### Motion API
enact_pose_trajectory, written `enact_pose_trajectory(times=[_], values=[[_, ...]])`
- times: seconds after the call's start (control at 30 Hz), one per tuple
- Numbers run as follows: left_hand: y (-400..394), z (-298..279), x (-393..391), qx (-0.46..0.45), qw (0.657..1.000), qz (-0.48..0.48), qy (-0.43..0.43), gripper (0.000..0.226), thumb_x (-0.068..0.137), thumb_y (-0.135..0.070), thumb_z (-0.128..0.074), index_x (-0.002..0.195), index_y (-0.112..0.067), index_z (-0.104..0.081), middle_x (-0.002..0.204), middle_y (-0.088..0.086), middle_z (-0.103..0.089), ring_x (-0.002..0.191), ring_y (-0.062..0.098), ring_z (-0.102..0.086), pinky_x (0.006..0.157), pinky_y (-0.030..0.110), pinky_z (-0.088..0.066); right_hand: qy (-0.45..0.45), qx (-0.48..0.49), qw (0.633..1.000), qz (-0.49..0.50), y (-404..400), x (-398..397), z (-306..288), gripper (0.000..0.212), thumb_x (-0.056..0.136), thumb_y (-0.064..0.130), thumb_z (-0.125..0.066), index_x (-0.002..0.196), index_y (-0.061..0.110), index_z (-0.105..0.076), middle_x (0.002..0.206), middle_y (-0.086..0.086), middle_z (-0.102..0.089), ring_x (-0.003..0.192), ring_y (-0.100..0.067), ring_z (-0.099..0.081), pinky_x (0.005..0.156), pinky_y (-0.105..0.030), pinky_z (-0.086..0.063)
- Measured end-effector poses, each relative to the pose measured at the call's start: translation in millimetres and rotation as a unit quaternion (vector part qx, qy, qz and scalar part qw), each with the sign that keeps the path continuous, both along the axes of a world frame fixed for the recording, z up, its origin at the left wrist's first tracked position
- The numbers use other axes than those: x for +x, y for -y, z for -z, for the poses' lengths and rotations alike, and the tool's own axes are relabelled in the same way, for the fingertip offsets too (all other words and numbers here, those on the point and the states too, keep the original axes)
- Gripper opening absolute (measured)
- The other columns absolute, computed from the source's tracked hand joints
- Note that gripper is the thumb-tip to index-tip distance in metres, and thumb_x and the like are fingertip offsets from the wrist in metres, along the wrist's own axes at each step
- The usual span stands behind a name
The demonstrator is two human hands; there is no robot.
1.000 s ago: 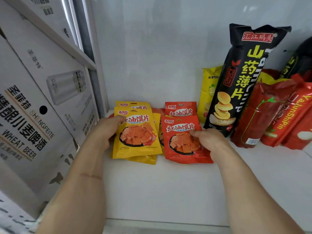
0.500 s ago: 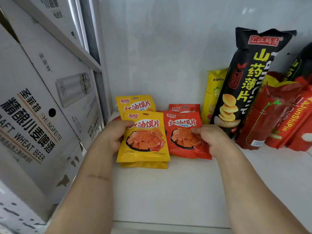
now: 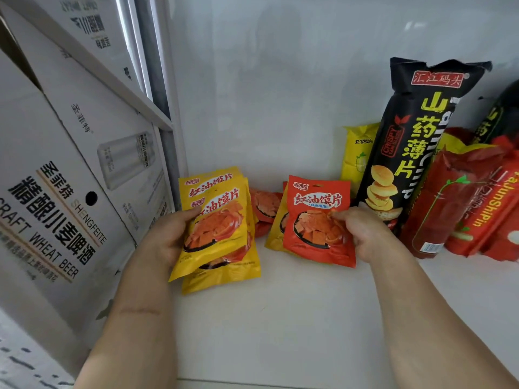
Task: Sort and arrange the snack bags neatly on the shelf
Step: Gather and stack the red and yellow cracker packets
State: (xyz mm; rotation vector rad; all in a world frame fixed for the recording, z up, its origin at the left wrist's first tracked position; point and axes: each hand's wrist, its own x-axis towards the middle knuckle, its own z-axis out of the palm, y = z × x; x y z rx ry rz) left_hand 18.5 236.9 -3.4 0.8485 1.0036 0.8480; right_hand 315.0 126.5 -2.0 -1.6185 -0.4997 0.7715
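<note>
White shelf [image 3: 280, 318], glossy yellow packets [image 3: 219, 231]

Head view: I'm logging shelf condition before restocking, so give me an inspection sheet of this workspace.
Surface: white shelf, bare at front.
Job's things: yellow snack bags stacked at left; red snack bag beside them; another red bag lies behind.
Clutter: tall black chip bag and red chip bags lean at right.
Grippers: left hand grips the yellow stack; right hand pinches the red bag.
Cables: nothing seen.
Surroundings: beer cartons at left.
</note>
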Motion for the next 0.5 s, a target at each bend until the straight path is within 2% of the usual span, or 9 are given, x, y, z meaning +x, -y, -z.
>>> enact_pose_trajectory(times=[0.07,0.13,0.27,0.4,0.5], values=[[3.6,-1.7,0.4,-0.008,1.0,-0.008,0.004,0.02,0.099,-0.019,-0.058,0.114,-0.009,-0.065,0.073,0.01,-0.076,0.055,0.022,-0.072,0.044,0.031,-0.056,0.008,-0.001,1.0,0.003,-4.1,-0.9,0.0,0.02,0.09,0.004,-0.063,0.095,0.018,-0.05,0.107,-0.018,-0.067,0.096,-0.034,-0.067,0.087,-0.056,-0.056],[9.4,-4.0,2.1,-0.017,1.0,-0.006,0.007,0.022,0.099,-0.019,-0.058,0.117,-0.009,-0.065,0.078,0.012,-0.076,0.059,0.024,-0.074,0.047,0.035,-0.058,-0.005,-0.002,1.0,0.001,-5.1,-4.5,1.8,0.018,0.094,0.0,-0.058,0.087,0.015,-0.051,0.097,-0.017,-0.067,0.092,-0.032,-0.066,0.089,-0.051,-0.054],[26.0,-10.8,13.1,0.011,1.0,0.027,0.011,0.017,0.099,-0.015,-0.058,0.112,-0.006,-0.067,0.073,0.01,-0.076,0.056,0.022,-0.073,0.044,0.031,-0.057,-0.034,-0.016,0.998,-0.044,-2.6,-7.6,12.3,0.01,0.097,0.006,-0.056,0.103,0.011,-0.063,0.103,-0.016,-0.073,0.09,-0.031,-0.071,0.089,-0.051,-0.056],[48.8,-15.8,22.0,0.03,0.996,0.081,0.011,0.016,0.099,-0.013,-0.058,0.107,-0.004,-0.069,0.083,0.012,-0.078,0.064,0.023,-0.075,0.052,0.034,-0.061,-0.031,0.01,0.999,-0.042,7.1,-2.7,16.7,0.011,0.097,0.009,-0.058,0.106,0.009,-0.064,0.1,-0.014,-0.075,0.09,-0.03,-0.073,0.088,-0.05,-0.057],[66.5,-15.1,23.4,0.047,0.993,0.111,0.012,0.021,0.098,-0.013,-0.059,0.113,-0.004,-0.069,0.095,0.014,-0.078,0.074,0.025,-0.076,0.056,0.034,-0.061,-0.027,0.042,0.998,-0.031,17.7,-2.8,17.6,0.013,0.098,0.005,-0.055,0.096,0.011,-0.066,0.09,-0.01,-0.074,0.077,-0.022,-0.073,0.077,-0.04,-0.059]])
